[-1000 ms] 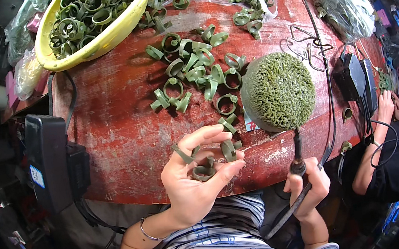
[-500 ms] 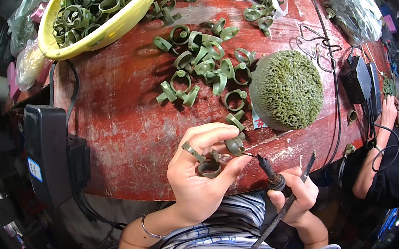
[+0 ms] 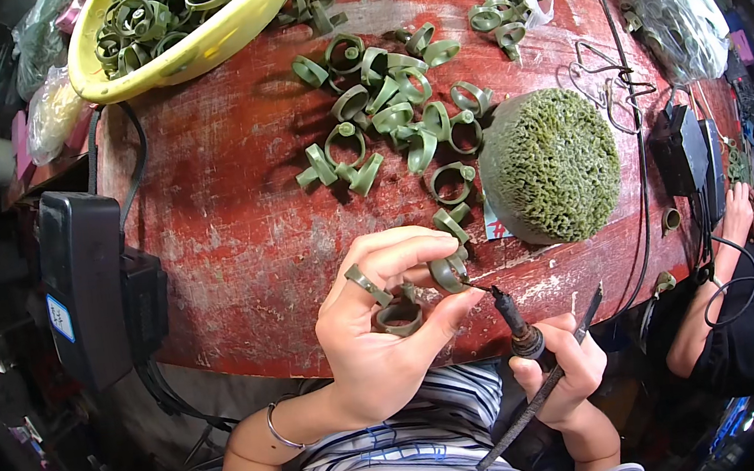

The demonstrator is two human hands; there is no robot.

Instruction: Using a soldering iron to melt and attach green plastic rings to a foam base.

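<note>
My left hand [image 3: 368, 354] pinches a green wax ring [image 3: 449, 274] between thumb and fingertips. More rings rest in that hand: one wax ring [image 3: 399, 317] against the palm and another band [image 3: 367, 286] by a finger. My right hand [image 3: 574, 367] grips a corded-looking wax pen [image 3: 516, 320], its thin tip touching or almost touching the held ring. A slender dark tool with a pointed blade [image 3: 521, 430] is also tucked through the right hand, slanting across it. Just beyond my fingers, loose green wax rings [image 3: 421, 150] lie in a cluster on the worn red table [image 3: 223, 283].
Right of the cluster stands a round block with a rough green top [image 3: 566, 165]. A yellow basin [image 3: 179, 76] full of rings is at far left. Black power boxes [image 3: 86, 281] [image 3: 682, 151] flank the table, with cables. A co-worker's hand [image 3: 737, 208] shows at right.
The whole view has shifted slightly. My hands keep nearly the same pose, the pen tip still at the pinched wax ring.
</note>
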